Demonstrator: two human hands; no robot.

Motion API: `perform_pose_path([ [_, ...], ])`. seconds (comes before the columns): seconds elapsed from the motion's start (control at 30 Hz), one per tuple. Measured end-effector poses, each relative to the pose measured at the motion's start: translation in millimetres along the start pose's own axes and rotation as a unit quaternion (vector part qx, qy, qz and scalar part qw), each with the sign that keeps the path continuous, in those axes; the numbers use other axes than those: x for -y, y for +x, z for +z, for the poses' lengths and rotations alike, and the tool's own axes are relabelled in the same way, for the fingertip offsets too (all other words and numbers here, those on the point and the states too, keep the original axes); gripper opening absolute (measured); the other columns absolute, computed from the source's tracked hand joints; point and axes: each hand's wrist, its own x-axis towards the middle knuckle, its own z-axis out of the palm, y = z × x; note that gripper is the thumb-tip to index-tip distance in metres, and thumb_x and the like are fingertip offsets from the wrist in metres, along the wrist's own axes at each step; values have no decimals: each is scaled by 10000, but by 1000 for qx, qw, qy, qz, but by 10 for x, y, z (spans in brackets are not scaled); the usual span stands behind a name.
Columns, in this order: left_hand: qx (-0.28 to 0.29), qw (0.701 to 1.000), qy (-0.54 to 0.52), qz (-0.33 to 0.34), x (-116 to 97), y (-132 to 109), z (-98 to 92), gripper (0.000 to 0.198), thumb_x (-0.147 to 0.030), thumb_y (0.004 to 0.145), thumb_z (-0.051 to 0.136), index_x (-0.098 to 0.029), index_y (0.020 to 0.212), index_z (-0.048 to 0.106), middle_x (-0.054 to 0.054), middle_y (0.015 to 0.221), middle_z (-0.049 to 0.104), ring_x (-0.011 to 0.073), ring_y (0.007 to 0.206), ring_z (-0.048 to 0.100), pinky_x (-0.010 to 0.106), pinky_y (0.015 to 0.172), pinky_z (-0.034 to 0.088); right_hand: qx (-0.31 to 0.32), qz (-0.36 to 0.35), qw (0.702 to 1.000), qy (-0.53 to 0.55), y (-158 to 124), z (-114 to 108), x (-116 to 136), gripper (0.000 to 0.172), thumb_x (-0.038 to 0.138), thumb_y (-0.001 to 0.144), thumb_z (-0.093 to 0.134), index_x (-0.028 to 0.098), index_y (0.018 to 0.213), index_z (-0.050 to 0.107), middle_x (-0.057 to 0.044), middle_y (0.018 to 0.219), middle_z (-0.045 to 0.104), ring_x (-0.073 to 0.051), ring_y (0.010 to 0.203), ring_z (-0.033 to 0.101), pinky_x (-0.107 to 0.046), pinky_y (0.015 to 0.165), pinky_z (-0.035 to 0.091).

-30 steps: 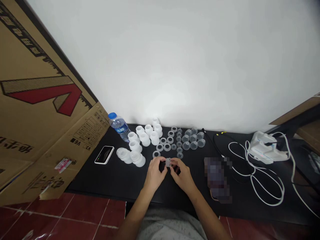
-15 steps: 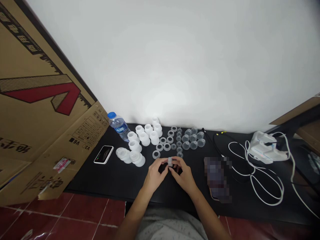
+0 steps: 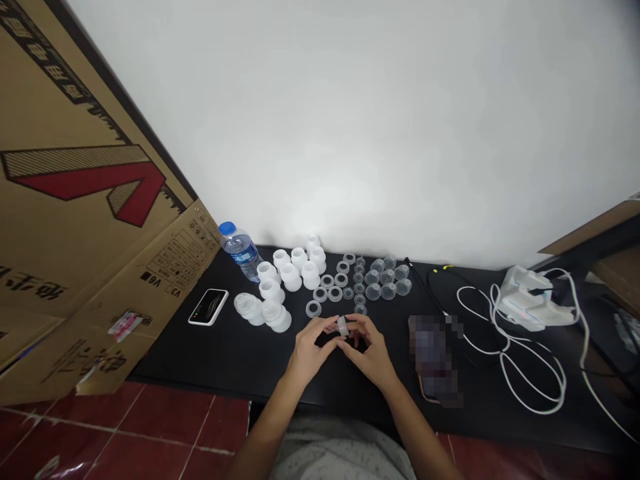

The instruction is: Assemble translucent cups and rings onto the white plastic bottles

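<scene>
Fingers of our left hand (image 3: 311,349) and right hand (image 3: 370,349) pinch a small clear piece (image 3: 343,326) between them, over the tabletop (image 3: 225,363). If we squeeze unevenly, it could twist loose, drop and knock the nearest clear ring (image 3: 313,314) just beyond.

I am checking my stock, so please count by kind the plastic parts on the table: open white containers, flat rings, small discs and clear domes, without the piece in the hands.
Open white containers: 8
Flat rings: 7
Small discs: 7
Clear domes: 8
Total: 30
</scene>
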Motion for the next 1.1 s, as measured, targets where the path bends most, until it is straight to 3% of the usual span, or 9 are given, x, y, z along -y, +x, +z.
perform_pose_path([
  [0.17, -9, 1000, -9, -1, 4, 12, -1, 359, -321, 957, 826, -276, 1310, 785, 83, 1142, 777, 213, 941, 774, 338, 873, 659, 29, 9, 1000, 7, -6, -17, 44, 594, 367, 868, 878, 297, 1380, 583, -49, 1099, 804, -224, 864, 703, -322, 692, 545],
  [0.63, -38, 999, -31, -5, 60, -34, 16, 316, -308, 923, 864, -254, 1231, 824, 73, 1029, 799, 218, 895, 791, 322, 813, 653, 81, 43, 993, 78, -17, -21, 79, 762, 510, 797, 949, 311, 1413, 550, -59, 1197, 804, -211, 857, 649, -324, 714, 502],
  [0.87, -7, 999, -33, 24, -17, -43, 4, 318, -355, 910, 879, -258, 1209, 837, 72, 994, 790, 211, 864, 778, 314, 795, 653, 92, 51, 991, 84, -31, -28, 46, 693, 478, 806, 957, 301, 1363, 586, -41, 1116, 810, -219, 884, 696, -320, 723, 485],
  [1.1, -30, 999, -31, 28, -31, -10, 12, 373, -324, 961, 822, -271, 1329, 788, 82, 1076, 794, 213, 901, 792, 326, 824, 669, 68, 37, 994, 77, -29, -15, 31, 651, 431, 908, 865, 303, 1474, 571, -60, 1176, 816, -202, 827, 661, -322, 686, 498],
])
